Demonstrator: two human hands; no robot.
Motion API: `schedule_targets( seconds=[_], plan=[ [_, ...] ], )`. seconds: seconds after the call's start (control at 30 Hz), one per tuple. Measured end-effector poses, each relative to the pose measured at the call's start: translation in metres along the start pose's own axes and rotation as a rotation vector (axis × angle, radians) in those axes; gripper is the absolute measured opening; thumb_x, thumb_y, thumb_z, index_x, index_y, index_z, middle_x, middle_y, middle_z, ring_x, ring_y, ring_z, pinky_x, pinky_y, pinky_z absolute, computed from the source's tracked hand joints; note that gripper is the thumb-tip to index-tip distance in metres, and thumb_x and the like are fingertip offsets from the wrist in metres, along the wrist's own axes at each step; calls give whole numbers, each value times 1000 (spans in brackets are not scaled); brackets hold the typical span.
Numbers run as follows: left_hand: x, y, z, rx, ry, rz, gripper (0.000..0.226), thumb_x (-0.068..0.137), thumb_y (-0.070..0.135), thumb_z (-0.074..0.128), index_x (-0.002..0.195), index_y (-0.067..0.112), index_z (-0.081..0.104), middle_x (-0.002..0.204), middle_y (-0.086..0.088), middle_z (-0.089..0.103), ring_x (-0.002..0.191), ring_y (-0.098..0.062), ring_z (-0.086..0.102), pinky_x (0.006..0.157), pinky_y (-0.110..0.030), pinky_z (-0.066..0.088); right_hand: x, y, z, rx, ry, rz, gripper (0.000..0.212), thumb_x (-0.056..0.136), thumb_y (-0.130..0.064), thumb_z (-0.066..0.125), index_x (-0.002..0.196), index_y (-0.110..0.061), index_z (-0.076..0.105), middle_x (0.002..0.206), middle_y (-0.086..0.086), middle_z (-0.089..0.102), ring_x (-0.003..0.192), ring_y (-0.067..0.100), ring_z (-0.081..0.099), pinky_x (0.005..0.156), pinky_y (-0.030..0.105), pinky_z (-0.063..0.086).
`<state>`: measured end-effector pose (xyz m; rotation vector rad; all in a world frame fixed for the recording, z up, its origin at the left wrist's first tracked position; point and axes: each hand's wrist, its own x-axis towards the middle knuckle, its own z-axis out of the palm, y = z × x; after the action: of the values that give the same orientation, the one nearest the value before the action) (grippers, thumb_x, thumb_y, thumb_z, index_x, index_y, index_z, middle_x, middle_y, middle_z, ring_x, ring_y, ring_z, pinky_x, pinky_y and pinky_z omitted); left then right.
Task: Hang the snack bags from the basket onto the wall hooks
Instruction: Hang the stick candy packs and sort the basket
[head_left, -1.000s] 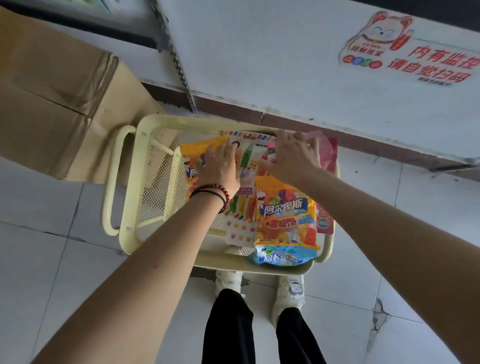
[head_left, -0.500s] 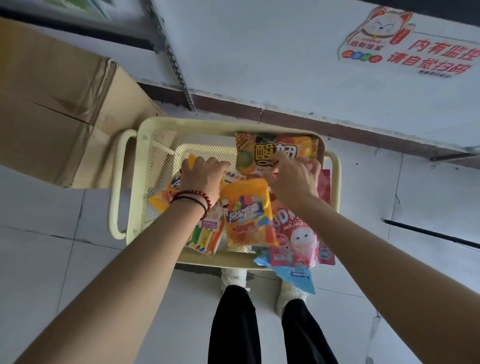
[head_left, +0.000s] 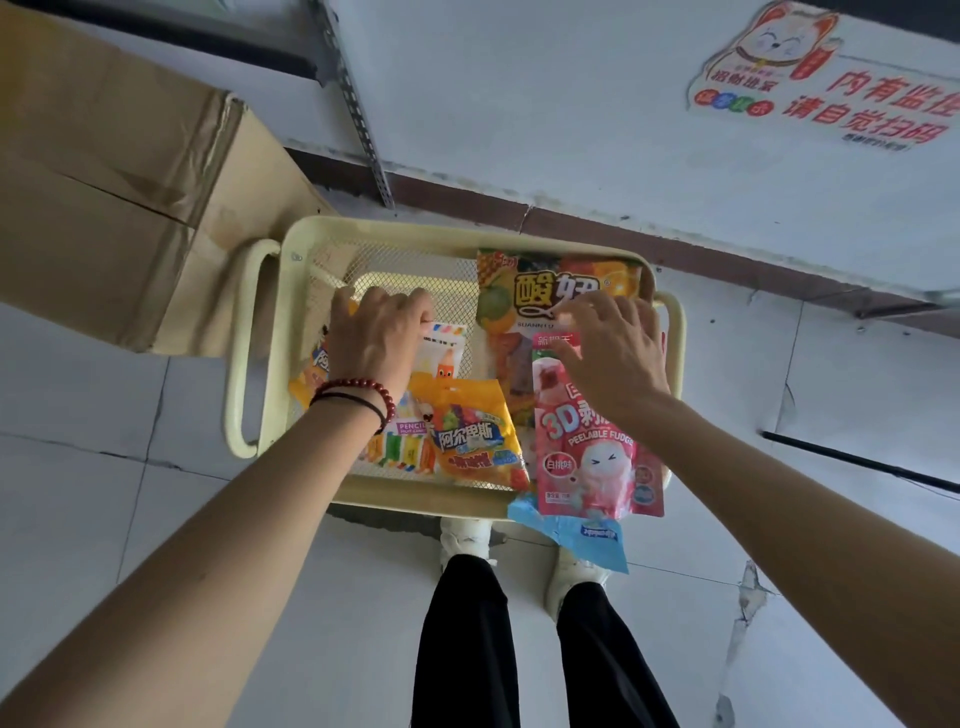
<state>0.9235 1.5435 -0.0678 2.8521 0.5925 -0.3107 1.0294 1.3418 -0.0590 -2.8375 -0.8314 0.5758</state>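
Observation:
A pale yellow mesh basket (head_left: 415, 231) stands on the floor against the wall, with several snack bags in it. An orange fruit bag (head_left: 524, 291) lies at the back. A pink fudge bag (head_left: 592, 462) hangs over the front right rim, above a blue bag corner (head_left: 576, 535). A yellow candy bag (head_left: 472, 441) and a white pencil-candy bag (head_left: 402, 449) lie in front. My left hand (head_left: 379, 343) curls over another yellow bag (head_left: 311, 376) at the basket's left. My right hand (head_left: 608, 353) rests with fingers spread on the pink bag's top. No hooks are in view.
A large cardboard box (head_left: 104, 182) stands left of the basket, touching its handle (head_left: 241, 364). A slotted metal upright (head_left: 358, 114) runs up the white wall, which carries a cat sticker (head_left: 769, 57). My legs and white shoes (head_left: 462, 535) are just below the basket.
Both hands have shuffled the bags. The orange fruit bag is now uncovered at the back, and the pink bag has slid to the front right rim. The camera has tilted slightly.

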Motion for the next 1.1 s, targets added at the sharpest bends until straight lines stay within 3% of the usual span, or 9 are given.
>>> schedule_targets(
  seconds=[0.27, 0.37, 0.43, 0.53, 0.73, 0.93, 1.0, 1.1],
  plan=[
    [1, -28, -34, -305, 56, -55, 10, 95, 30, 51, 97, 24, 60, 92, 6, 69, 84, -21, 63, 83, -39, 43, -12, 16, -13, -2, -72, 88, 60, 79, -50, 66, 129, -22, 47, 139, 1, 45, 132, 24, 33, 112, 44, 20],
    [4, -32, -39, -275, 109, -64, 17, 96, 34, 49, 97, 24, 62, 93, 6, 68, 82, -19, 62, 82, -36, 39, -10, 14, -14, -57, -84, 108, 62, 79, -51, 66, 129, -21, 47, 137, 3, 47, 130, 26, 34, 110, 43, 22],
    [6, -32, -41, -264, 136, -66, 20, 96, 35, 47, 98, 23, 63, 94, 6, 68, 82, -18, 62, 82, -35, 36, -6, 11, -15, -99, -93, 115, 59, 79, -49, 66, 127, -19, 49, 136, 7, 46, 130, 30, 34, 111, 46, 22],
    [5, -29, -41, -286, 134, -62, 21, 97, 34, 47, 99, 21, 63, 98, 5, 68, 87, -19, 62, 81, -38, 44, -4, 6, -21, -106, -98, 132, 45, 80, -41, 67, 116, -17, 59, 129, 9, 53, 126, 33, 39, 110, 49, 26],
    [0, -29, -40, -284, 164, -35, 16, 96, 29, 48, 100, 20, 60, 99, 3, 67, 89, -22, 62, 79, -43, 46, -3, -4, -34, -117, -87, 99, 24, 85, -34, 64, 105, -21, 64, 112, 5, 66, 109, 30, 53, 105, 46, 32],
    [-4, -27, -48, -343, 102, -22, 19, 96, 29, 48, 104, 17, 60, 105, 2, 66, 94, -19, 62, 77, -42, 50, 8, -26, -34, 19, 27, 13, 34, 87, -34, 62, 118, -23, 57, 126, 0, 60, 119, 23, 50, 102, 40, 30],
    [-5, -27, -49, -354, 91, -11, 19, 96, 30, 48, 104, 17, 61, 104, 2, 66, 91, -18, 62, 72, -39, 52, 10, -31, -33, 77, 21, -74, 45, 85, -35, 65, 126, -24, 51, 133, -1, 55, 125, 22, 44, 106, 41, 25],
    [-8, -22, -57, -389, 94, -22, 20, 94, 34, 51, 101, 20, 64, 100, 5, 68, 87, -17, 64, 68, -36, 54, 8, -37, -36, 199, -40, -192, 62, 82, -37, 68, 136, -23, 41, 138, 0, 50, 128, 22, 42, 103, 41, 33]
  ],
)
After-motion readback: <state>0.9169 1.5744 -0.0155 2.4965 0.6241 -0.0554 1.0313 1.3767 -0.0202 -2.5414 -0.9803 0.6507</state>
